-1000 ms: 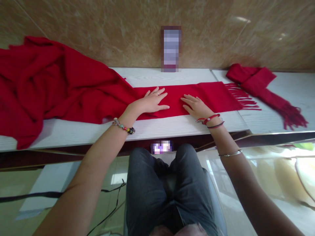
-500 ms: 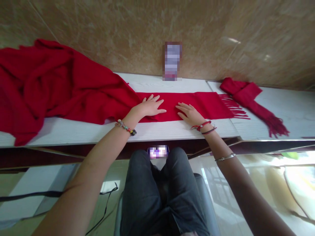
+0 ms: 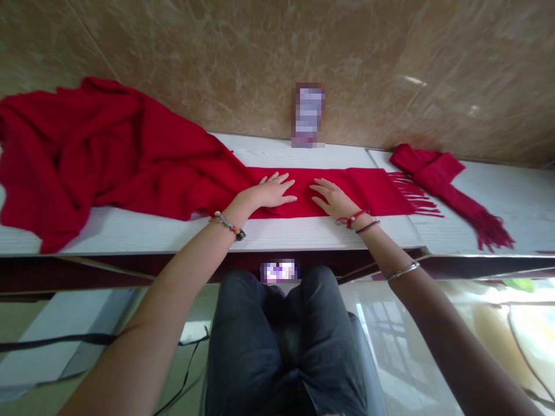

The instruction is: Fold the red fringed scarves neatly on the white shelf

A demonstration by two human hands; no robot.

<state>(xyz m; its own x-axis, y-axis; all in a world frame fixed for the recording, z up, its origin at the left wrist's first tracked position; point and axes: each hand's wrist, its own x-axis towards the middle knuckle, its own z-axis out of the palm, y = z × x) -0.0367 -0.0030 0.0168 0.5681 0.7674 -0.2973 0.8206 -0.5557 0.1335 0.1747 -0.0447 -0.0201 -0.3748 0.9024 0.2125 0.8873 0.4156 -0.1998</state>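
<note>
A long red scarf (image 3: 373,188) lies stretched flat across the white table (image 3: 277,231), its fringed end pointing right. My left hand (image 3: 269,193) rests flat on the scarf with fingers spread. My right hand (image 3: 332,199) lies flat on it too, fingers apart, a short gap from the left hand. To the left the scarf runs into a large bunched heap of red cloth (image 3: 87,156) that covers the table's left part.
A second red scarf (image 3: 437,173), folded, with fringe hanging toward the front, lies on the adjoining table at the right. A blurred upright object (image 3: 309,115) leans on the marble wall behind. My knees sit under the table edge; a black cable runs on the floor.
Both hands stay flat on the scarf and have shifted only slightly. The view has tilted and moved a little.
</note>
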